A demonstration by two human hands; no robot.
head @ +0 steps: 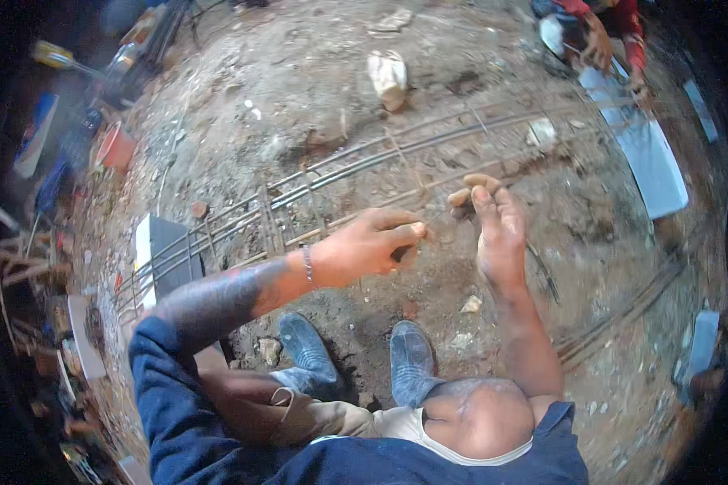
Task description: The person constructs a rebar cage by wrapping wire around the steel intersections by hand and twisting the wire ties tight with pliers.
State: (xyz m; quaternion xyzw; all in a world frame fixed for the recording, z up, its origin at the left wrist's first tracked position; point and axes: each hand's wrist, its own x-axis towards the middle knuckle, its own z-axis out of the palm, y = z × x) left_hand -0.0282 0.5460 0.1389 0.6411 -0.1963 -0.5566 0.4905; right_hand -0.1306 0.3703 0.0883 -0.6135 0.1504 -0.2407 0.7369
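Note:
Long steel reinforcing bars (340, 171), with bent stirrups between them, run on a slant across the picture before me. My left hand (376, 245) is over the near bar, its fingers curled and thumb close to the fingertips; whether something thin is between them cannot be told. To its right, my right hand (497, 227) is raised with bent fingers near the thumb, blurred, and its grip cannot be made out. A dark thin rod (543, 273) shows on the ground beside my right wrist.
A co-worker's hands (597, 48) are at a pale board (655, 163) under the bars, upper right. More bars (625, 315) lie at right. A grey block (170, 242) is under the bars' left end. A stone (388, 79) and a red bucket (115, 147) stand beyond.

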